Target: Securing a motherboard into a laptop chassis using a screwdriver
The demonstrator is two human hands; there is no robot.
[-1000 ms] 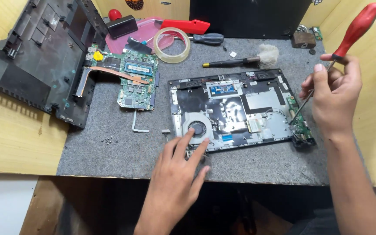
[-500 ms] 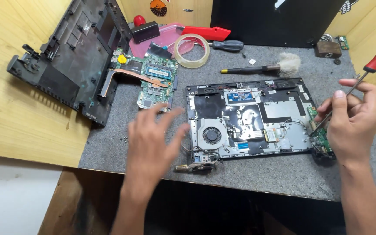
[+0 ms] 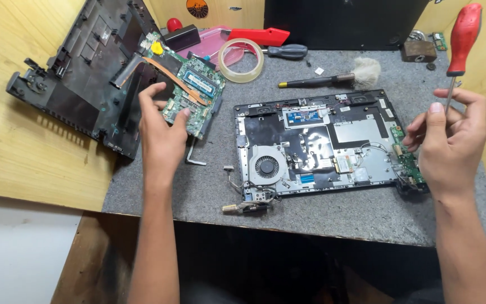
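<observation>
An opened laptop chassis (image 3: 322,141) with a round fan (image 3: 266,166) lies on the grey mat. My right hand (image 3: 451,141) hovers over its right edge, fingers pinched on the shaft of a red-handled screwdriver (image 3: 461,45) that stands upright. My left hand (image 3: 161,132) reaches to the left, its fingers spread at the near edge of a green motherboard (image 3: 195,93) with a copper heat pipe. Whether the fingers touch the board I cannot tell.
A black laptop cover (image 3: 91,67) leans at the left. Behind lie a tape roll (image 3: 242,59), a pink tray (image 3: 209,48), a black-handled screwdriver (image 3: 285,52), a brush (image 3: 338,77) and a red tool (image 3: 257,36). A loose hinge piece (image 3: 243,207) sits near the mat's front edge.
My left hand has moved from the chassis fan leftward and away to the motherboard. My right hand has lifted the screwdriver's tip off the chassis's right edge.
</observation>
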